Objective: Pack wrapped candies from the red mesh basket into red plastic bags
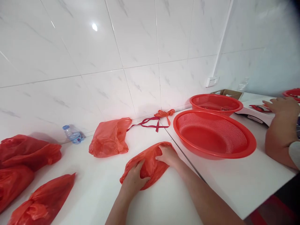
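A bulging pile of red plastic bags [25,153] lies at nine o'clock from the bag between the hands, and a twisted red bag [44,200] lies between eight and nine; both look filled and gathered, so their part seems done, though I cannot tell what is inside. A small water bottle [74,136] leans near the wall between nine and ten, and a creased, lighter red bag [110,137] sits at ten, apart from the hands. The left hand [132,182] presses on the near left part of the crumpled red plastic bag [152,167], its fingers moderately open, thumb well apart from the others, touching the film without a closed pinch. This bag rests on the desk [93,193], loose and rumpled, with no knot showing, so shaping and closing it appear unfinished. A dark red strap [152,125] lies at twelve and a knotted red bag [164,113] just past it, by the wall. The right hand [170,154] lies on the bag's far right part, fingers curved and partly open, thumb apart, touching but not clamped. A red oval colander [206,140] stands between two and three, and a second colander [215,104] at two has small items inside. Beyond, between two and three, a co-worker's hand [283,105] reaches over a red packet [260,108].
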The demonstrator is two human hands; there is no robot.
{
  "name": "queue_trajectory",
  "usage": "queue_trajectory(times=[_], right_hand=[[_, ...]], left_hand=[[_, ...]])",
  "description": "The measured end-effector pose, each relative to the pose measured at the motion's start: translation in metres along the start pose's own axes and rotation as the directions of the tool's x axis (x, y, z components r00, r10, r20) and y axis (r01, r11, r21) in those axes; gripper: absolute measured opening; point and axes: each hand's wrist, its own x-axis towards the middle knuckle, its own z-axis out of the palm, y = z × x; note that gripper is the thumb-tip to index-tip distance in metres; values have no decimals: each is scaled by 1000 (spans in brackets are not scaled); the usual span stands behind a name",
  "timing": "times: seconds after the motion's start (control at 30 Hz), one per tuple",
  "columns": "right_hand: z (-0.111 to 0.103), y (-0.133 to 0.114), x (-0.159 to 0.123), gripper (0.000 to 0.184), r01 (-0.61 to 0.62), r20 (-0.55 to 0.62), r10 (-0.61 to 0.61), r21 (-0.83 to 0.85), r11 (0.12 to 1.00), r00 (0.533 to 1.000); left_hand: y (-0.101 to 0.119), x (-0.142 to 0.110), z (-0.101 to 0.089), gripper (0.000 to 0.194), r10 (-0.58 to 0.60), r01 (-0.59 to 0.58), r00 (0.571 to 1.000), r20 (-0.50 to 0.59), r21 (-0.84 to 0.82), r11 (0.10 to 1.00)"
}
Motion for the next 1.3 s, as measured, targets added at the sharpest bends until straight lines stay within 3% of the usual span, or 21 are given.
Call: queue_trajectory(times=[0.1, 0.17, 0.27, 0.33, 0.4, 0.47, 0.53, 0.67, 0.77, 0.83, 0.9, 1.0, 1.07, 1.1, 1.13, 1.23, 1.3], right_hand=[[2, 2, -2, 58, 26, 12, -26, -26, 999, 1000], [4, -1, -4, 60, 39, 0, -39, -70, 997, 999], [8, -8, -5, 42, 43, -41, -50, -152, 988, 998], [11, -11, -4, 29, 38, -42, -46, -171, 985, 998], [13, -12, -3, 23, 27, -32, -33, -175, 984, 999], [13, -10, -2, 21, 4, -38, -11, -189, 982, 999], [12, -6, 0, 20, -27, -57, 16, -203, 979, 998], [7, 4, 4, 23, -99, -100, 78, -227, 969, 992], [6, 9, 6, 26, -147, -111, 123, -241, 959, 986], [5, 8, 7, 27, -161, -111, 137, -250, 955, 984], [4, 3, 4, 27, -174, -119, 146, -267, 948, 982], [0, -10, -4, 27, -162, -140, 124, -305, 939, 982], [-1, -19, -9, 28, -126, -140, 84, -329, 936, 987], [1, -23, -11, 27, -112, -139, 67, -341, 933, 988], [3, -25, -12, 27, -97, -141, 49, -352, 931, 989], [12, -25, -12, 24, 37, -125, -83, -334, 942, 989], [17, -23, -10, 32, 135, -106, -171, -284, 949, 980]], left_hand=[[1, -2, -1, 68, 28, -25, 997, -72, 44, 999], [5, -3, 0, 51, 88, -67, 971, -222, 101, 993], [19, -6, 8, 35, 343, -266, 850, -399, 236, 935], [30, -9, 17, 34, 497, -411, 797, -343, 296, 862], [39, -13, 26, 32, 540, -470, 814, -215, 303, 829], [44, -17, 33, 21, 510, -460, 854, -104, 311, 832], [45, -22, 35, 24, 499, -472, 866, -11, 308, 826], [47, -37, 35, 25, 580, -590, 807, 115, 205, 781], [53, -45, 36, 16, 605, -620, 785, 136, 137, 773], [57, -47, 36, 12, 622, -627, 779, 82, 118, 770], [57, -44, 35, 16, 655, -646, 754, -52, 127, 753], [50, -33, 31, 23, 686, -681, 662, -302, 139, 719], [39, -22, 32, 23, 671, -672, 616, -412, 170, 721], [33, -15, 33, 23, 646, -636, 622, -443, 195, 747], [28, -9, 36, 25, 605, -580, 660, -446, 210, 787], [14, 5, 43, 38, 476, -405, 809, -344, 260, 876], [9, 9, 45, 46, 381, -304, 889, -253, 293, 906]])
